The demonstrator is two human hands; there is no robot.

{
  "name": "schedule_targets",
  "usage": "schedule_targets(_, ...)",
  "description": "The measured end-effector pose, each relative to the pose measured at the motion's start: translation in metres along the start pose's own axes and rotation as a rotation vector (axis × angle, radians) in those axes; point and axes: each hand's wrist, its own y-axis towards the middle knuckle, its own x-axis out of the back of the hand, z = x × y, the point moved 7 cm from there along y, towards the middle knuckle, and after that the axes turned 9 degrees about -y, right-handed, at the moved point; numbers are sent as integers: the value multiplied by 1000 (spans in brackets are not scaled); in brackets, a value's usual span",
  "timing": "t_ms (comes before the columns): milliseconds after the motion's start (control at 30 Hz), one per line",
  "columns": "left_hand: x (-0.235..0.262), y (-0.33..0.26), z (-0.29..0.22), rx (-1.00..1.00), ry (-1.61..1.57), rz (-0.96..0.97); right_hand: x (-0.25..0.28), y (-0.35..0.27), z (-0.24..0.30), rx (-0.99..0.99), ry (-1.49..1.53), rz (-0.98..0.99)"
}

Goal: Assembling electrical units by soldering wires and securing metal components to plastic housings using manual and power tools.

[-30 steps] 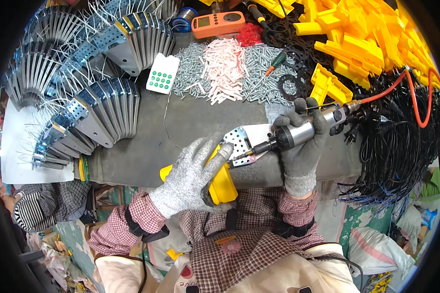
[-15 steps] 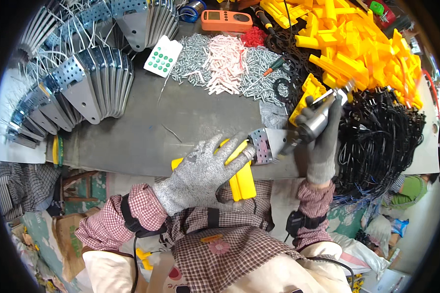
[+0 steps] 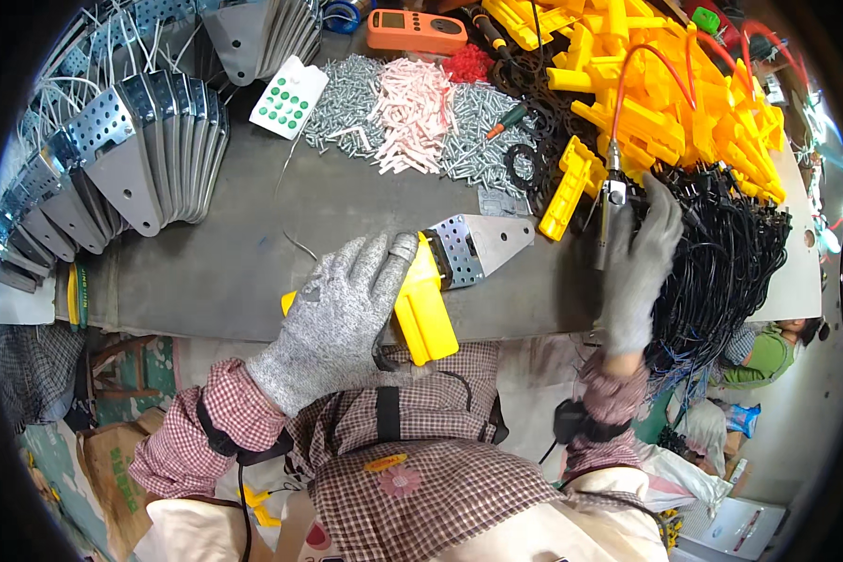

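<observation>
Head view: my left hand (image 3: pixel 332 318) now lies flat, fingers spread, pressing the yellow handle (image 3: pixel 421 304) at the desk (image 3: pixel 215 262) edge. My right hand (image 3: pixel 635 267) has moved off the plate (image 3: pixel 482 245) and hangs loosely open by the driver (image 3: pixel 607 211) and black cables (image 3: pixel 721 262), gripping nothing firmly. Fastening looks finished. The plate is grey, perforated, and joined to the handle.

I see open grey tabletop (image 3: pixel 225 253) left of my left hand (image 3: pixel 332 314); screw piles (image 3: pixel 407 103) crowd the back, black cables (image 3: pixel 721 262) hem my right hand (image 3: pixel 637 267).
</observation>
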Motion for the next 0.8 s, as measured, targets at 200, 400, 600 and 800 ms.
schedule_targets(200, 2, 0, -2, -88, 38, -70, 5, -21, 182, 412, 433, -19)
schedule_targets(400, -9, -6, 0, -118, 184, -52, 6, -58, 187, 482, 447, 119)
schedule_targets(600, 3, -6, -6, -152, 149, -145, -2, -34, 195, 477, 524, -22)
schedule_targets(800, 1, 1, -3, -77, 84, -94, -8, -18, 163, 386, 490, -149)
